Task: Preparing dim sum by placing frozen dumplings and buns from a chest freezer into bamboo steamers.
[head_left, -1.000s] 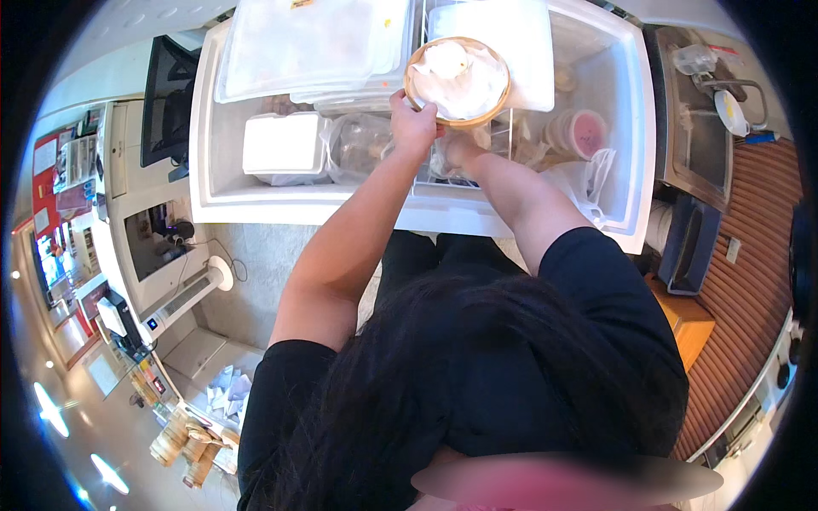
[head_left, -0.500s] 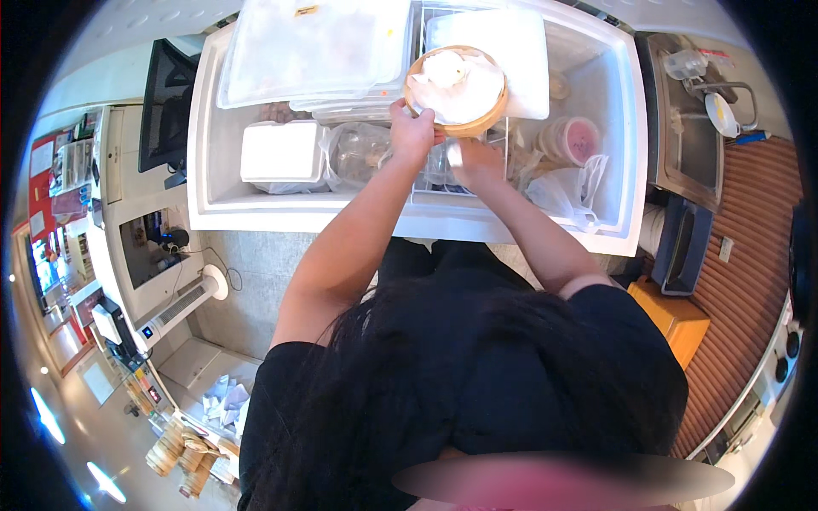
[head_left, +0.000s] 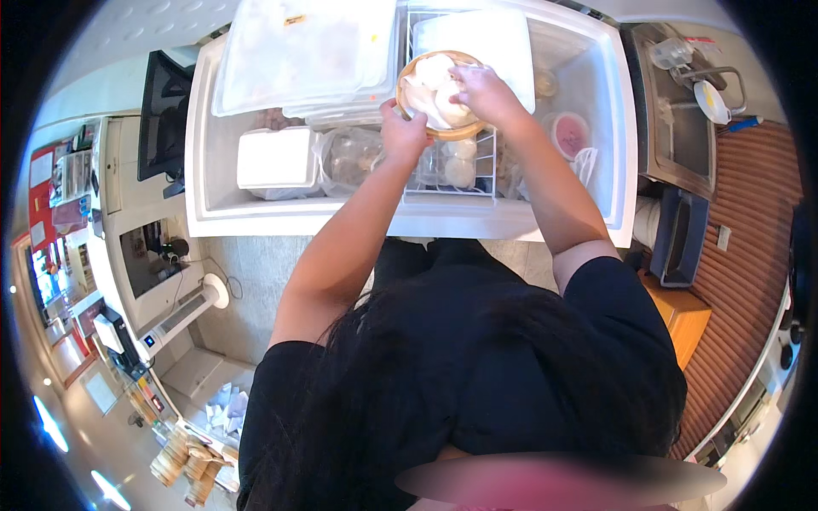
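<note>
The left hand (head_left: 405,129) is closed on the lower left side of the round basket (head_left: 466,133), with the thumb near its rim. The right hand (head_left: 487,95) comes over the opposite side, its fingers half bent and touching the near bun (head_left: 452,106); I cannot tell if they grip it firmly. This bun lies in the basket, on white paper (head_left: 412,92), and the far bun (head_left: 435,70) is just beside it, farther from the person. The basket is held above the open white freezer (head_left: 511,223). Under it, a wire rack (head_left: 494,166) contains more white buns (head_left: 460,173). To the left are a clear bag (head_left: 351,155), a white box (head_left: 275,159) and flat plastic containers (head_left: 307,60). In the room, a metal sink (head_left: 700,157) stands at the right and a black screen (head_left: 160,119) at the left, above a grey floor (head_left: 256,272)
</note>
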The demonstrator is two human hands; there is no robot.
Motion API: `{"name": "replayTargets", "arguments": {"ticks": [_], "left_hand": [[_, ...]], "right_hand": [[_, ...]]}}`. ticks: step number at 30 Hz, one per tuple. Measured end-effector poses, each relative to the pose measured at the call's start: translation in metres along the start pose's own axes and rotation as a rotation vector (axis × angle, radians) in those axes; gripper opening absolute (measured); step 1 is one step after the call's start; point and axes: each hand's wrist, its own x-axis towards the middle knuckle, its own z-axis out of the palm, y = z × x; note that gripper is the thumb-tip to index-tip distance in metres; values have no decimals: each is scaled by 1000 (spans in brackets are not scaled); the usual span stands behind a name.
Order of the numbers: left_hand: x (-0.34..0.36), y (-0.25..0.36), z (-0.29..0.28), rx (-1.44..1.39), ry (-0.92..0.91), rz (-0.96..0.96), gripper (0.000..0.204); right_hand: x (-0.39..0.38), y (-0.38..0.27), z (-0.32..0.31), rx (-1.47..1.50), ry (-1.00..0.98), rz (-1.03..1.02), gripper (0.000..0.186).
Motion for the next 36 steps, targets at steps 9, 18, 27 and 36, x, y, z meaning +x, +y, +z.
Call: {"name": "replayTargets", "arguments": {"ticks": [9,18,27,36], "left_hand": [[-26,-1,-38,-92,32,-19,66],[-28,7,-34,5,-15,37,66],[-36,12,-40,87,-43,21,65],[-39,15,-42,81,-40,17,66]], "right_hand": [[-105,-65,30,179,-458,-333,12],[-87,0,169,499,-163,172,37],[-92,-13,178,559,-77,122,42],[-87,-30,170,682,-94,159,42]]}}
